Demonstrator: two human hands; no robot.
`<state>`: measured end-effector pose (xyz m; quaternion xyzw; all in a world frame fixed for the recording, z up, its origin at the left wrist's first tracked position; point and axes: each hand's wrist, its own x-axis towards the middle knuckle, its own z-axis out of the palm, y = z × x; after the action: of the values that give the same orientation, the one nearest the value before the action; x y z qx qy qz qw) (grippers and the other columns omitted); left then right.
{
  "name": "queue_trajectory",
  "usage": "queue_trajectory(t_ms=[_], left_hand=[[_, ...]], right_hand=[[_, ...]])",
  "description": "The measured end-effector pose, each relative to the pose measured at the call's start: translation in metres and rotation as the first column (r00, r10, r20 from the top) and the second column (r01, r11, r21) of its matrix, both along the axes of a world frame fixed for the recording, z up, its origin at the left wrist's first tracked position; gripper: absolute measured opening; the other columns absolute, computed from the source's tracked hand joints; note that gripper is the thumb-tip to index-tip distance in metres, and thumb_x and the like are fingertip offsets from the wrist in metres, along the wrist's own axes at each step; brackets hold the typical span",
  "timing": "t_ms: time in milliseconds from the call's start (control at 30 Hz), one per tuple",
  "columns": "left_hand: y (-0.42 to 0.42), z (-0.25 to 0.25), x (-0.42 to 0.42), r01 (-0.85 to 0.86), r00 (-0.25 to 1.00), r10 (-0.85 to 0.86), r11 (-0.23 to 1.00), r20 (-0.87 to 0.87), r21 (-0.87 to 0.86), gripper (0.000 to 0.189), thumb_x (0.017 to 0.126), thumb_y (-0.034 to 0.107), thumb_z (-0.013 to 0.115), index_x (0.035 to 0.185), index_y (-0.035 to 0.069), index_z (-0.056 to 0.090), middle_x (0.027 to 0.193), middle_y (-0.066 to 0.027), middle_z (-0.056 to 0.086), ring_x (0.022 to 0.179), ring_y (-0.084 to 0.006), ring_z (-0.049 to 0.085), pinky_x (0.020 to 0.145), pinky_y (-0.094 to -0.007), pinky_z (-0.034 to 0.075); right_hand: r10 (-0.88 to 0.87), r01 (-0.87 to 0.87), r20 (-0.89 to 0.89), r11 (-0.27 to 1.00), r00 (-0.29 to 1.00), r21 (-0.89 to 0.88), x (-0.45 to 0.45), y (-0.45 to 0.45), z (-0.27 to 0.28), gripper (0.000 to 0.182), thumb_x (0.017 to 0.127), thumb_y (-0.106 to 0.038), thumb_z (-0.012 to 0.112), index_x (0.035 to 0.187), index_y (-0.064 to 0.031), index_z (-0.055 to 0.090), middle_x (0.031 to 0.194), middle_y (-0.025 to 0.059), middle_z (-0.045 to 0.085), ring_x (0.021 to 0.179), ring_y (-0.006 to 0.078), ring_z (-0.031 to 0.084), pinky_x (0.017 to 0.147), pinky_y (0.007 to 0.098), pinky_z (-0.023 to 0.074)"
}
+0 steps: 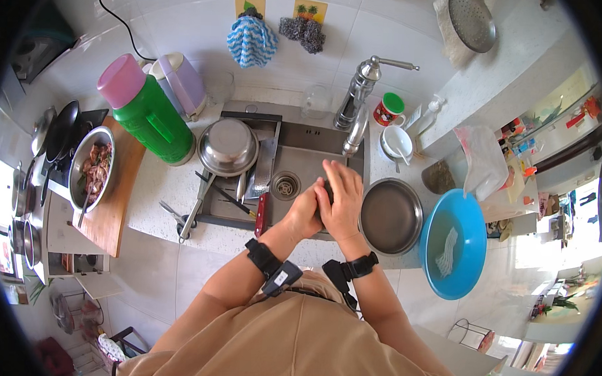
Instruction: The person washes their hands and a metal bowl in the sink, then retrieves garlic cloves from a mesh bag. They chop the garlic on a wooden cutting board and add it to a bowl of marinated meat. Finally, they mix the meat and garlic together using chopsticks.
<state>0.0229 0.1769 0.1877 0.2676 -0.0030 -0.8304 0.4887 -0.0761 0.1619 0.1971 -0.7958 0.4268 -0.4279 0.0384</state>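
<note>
My left hand (305, 213) and my right hand (341, 202) are pressed together over the right part of the stainless steel sink (302, 160). Between the palms and fingers a small dark object (329, 188) shows in part; the hands hide most of it, so its kind is unclear. Just beyond my fingertips is the spout of the metal faucet (354, 135). Left of my left wrist lies a red knife handle (261, 214), with a broad blade (263, 168) extending across the sink. A round metal pan (391, 217) sits right of my right hand.
An upturned steel bowl (227, 140) rests over the sink's left side. Scissors (179, 218) and a green thermos (155, 118) stand left, near a bowl of raw meat (94, 171) on a wooden board (111, 200). At right are a blue basin (432, 244) with water and a white bowl (397, 141).
</note>
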Motion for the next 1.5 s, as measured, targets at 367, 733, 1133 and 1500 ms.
queue_trajectory(t_ms=[367,733,1133,1500], left_hand=[[-0.015,-0.008,0.053,0.744,0.324,-0.060,0.633,0.944,-0.215,0.047,0.097,0.037,0.045,0.117,-0.004,0.056,0.109,-0.0129,0.062,0.102,-0.0230,0.056,0.088,-0.0336,0.043],[-0.023,0.019,0.081,0.705,0.297,0.261,0.589,0.919,-0.395,0.018,0.079,0.007,0.065,0.095,0.000,0.060,0.082,-0.0074,0.063,0.074,-0.0150,0.060,0.069,-0.0306,0.048],[-0.062,0.094,0.121,0.685,0.293,0.476,0.501,0.830,-0.529,0.026,0.076,0.000,0.065,0.101,0.001,0.059,0.088,-0.0055,0.059,0.080,-0.0118,0.056,0.072,-0.0255,0.046],[-0.163,0.112,0.184,0.382,0.457,0.542,0.596,0.705,-0.706,0.029,0.083,-0.003,0.057,0.111,0.004,0.059,0.097,0.0006,0.059,0.091,-0.0073,0.053,0.081,-0.0230,0.043]], right_hand=[[0.324,-0.347,0.127,0.848,0.938,0.401,-0.026,-0.009,0.019,0.047,0.075,-0.008,0.067,0.121,-0.0106,0.056,0.109,0.0113,0.062,0.100,0.0296,0.058,0.086,0.0369,0.0470],[0.300,-0.234,-0.038,0.811,0.953,0.536,-0.029,-0.021,0.052,0.021,0.071,-0.002,0.062,0.089,-0.0039,0.050,0.080,0.0109,0.058,0.071,0.0292,0.059,0.061,0.0365,0.0464],[0.329,-0.393,0.220,0.696,0.918,0.601,0.009,-0.066,0.109,0.019,0.080,-0.001,0.061,0.098,-0.0018,0.055,0.088,0.0094,0.063,0.077,0.0187,0.059,0.073,0.0301,0.0473],[0.409,-0.463,0.220,0.739,0.886,0.490,0.046,-0.186,0.166,0.025,0.076,0.004,0.058,0.098,-0.0073,0.061,0.080,0.0022,0.058,0.071,0.0093,0.050,0.068,0.0247,0.0443]])
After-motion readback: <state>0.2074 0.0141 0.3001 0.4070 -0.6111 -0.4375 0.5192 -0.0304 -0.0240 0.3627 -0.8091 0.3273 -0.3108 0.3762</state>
